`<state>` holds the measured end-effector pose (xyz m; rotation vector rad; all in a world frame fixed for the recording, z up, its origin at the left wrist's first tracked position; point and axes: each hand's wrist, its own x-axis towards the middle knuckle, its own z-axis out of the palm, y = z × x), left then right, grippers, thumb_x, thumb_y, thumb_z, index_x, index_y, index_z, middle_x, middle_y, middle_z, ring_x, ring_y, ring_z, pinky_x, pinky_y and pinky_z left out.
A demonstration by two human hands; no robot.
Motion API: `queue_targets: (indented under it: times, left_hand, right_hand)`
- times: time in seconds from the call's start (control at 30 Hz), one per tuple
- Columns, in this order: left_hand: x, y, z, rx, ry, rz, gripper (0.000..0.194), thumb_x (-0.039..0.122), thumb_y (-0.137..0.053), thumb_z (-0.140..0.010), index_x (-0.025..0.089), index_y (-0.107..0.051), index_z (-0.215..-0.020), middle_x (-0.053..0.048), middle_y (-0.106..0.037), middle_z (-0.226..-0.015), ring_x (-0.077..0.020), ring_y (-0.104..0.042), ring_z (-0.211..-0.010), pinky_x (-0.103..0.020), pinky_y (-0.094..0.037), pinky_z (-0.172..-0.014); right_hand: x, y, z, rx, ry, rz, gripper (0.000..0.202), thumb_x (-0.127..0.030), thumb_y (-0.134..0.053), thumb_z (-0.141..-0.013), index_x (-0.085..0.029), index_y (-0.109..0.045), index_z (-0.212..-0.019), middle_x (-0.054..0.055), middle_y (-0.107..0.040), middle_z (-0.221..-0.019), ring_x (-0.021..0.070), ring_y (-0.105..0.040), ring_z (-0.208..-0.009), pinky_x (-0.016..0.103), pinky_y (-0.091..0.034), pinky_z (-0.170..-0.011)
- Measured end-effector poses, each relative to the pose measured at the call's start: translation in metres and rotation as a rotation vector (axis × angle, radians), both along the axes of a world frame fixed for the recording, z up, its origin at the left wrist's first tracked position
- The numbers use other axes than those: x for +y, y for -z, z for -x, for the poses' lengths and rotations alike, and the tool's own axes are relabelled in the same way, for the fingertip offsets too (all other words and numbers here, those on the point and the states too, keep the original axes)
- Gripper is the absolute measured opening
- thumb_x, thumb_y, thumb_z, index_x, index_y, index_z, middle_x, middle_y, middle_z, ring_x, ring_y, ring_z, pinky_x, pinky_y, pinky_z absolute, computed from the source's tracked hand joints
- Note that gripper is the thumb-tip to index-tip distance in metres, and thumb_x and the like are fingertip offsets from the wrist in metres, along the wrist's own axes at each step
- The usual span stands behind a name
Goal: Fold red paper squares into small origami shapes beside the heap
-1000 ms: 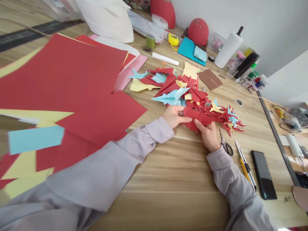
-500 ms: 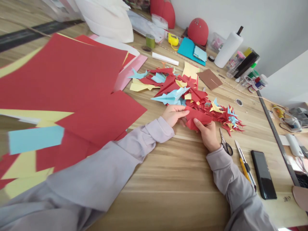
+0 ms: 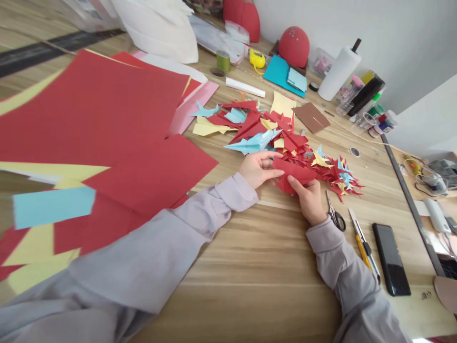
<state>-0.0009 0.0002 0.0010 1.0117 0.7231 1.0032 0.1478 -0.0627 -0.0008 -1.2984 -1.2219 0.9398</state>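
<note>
Between my hands is a partly folded piece of red paper [image 3: 295, 172], held just above the table. My right hand [image 3: 307, 196] pinches its near right part, thumb on top and fingers hidden beneath. At the paper's left end, my left hand [image 3: 257, 170] has its thumb and fingers around the edge, the thumb on the near corner and the index finger along the far side. Right behind lies a heap of folded paper pieces [image 3: 250, 125] in red, blue and yellow, with a light-blue paper plane [image 3: 257, 142] nearest my left hand.
Large red paper sheets [image 3: 135, 105] cover the left of the table [image 3: 228, 286]. Scissors [image 3: 335, 213], a utility knife [image 3: 364, 247] and a black phone [image 3: 392, 259] lie right of my right hand. A yellow tape measure [image 3: 257, 58] and several bottles [image 3: 382, 124] stand at the back.
My left thumb has shifted down to the red paper's near corner, and the index finger has lifted toward the far edge. My right hand has barely moved.
</note>
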Motion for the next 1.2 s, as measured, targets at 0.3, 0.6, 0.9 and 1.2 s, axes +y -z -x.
queue_targets:
  times: [0.3, 0.6, 0.9, 1.2]
  left_hand:
    - [0.0002, 0.0030, -0.0007, 0.008, 0.035, -0.001, 0.057, 0.016, -0.082, -0.047, 0.009, -0.061, -0.100, -0.001, -0.067, -0.063, -0.0139, -0.062, -0.052, -0.025, -0.053, -0.047]
    - [-0.0003, -0.0019, -0.0001, 0.043, 0.040, 0.055, 0.047, 0.018, -0.082, -0.049, 0.008, -0.064, -0.091, -0.002, -0.066, -0.059, -0.0132, -0.061, -0.049, -0.025, -0.053, -0.047]
    - [0.0003, -0.0002, -0.0011, -0.009, 0.022, 0.131, 0.037, 0.021, -0.076, -0.060, 0.008, -0.066, -0.093, 0.001, -0.061, -0.052, -0.0138, -0.061, -0.045, -0.022, -0.050, -0.040]
    - [-0.0024, -0.0022, -0.0022, -0.020, -0.003, 0.074, 0.042, 0.034, -0.065, -0.074, 0.011, -0.055, -0.107, -0.004, -0.064, -0.067, -0.0139, -0.062, -0.054, -0.021, -0.049, -0.041]
  right_hand:
    - [0.0011, -0.0057, 0.0025, -0.069, -0.030, -0.106, 0.028, -0.030, -0.074, -0.068, -0.020, -0.070, -0.094, 0.005, -0.072, -0.098, 0.0214, -0.066, -0.090, 0.038, -0.049, -0.088]
    - [0.0020, -0.0022, -0.0004, -0.108, -0.018, -0.109, 0.024, -0.029, -0.071, -0.070, -0.018, -0.069, -0.091, 0.005, -0.072, -0.093, 0.0199, -0.065, -0.084, 0.036, -0.051, -0.082]
    - [0.0022, -0.0007, -0.0008, -0.098, -0.014, -0.141, 0.027, -0.026, -0.071, -0.070, -0.018, -0.067, -0.096, 0.006, -0.070, -0.099, 0.0193, -0.064, -0.089, 0.036, -0.049, -0.086]
    - [0.0037, -0.0007, -0.0004, -0.048, 0.128, -0.124, 0.028, -0.031, -0.073, -0.068, -0.017, -0.067, -0.091, 0.005, -0.070, -0.096, 0.0186, -0.063, -0.085, 0.034, -0.050, -0.082]
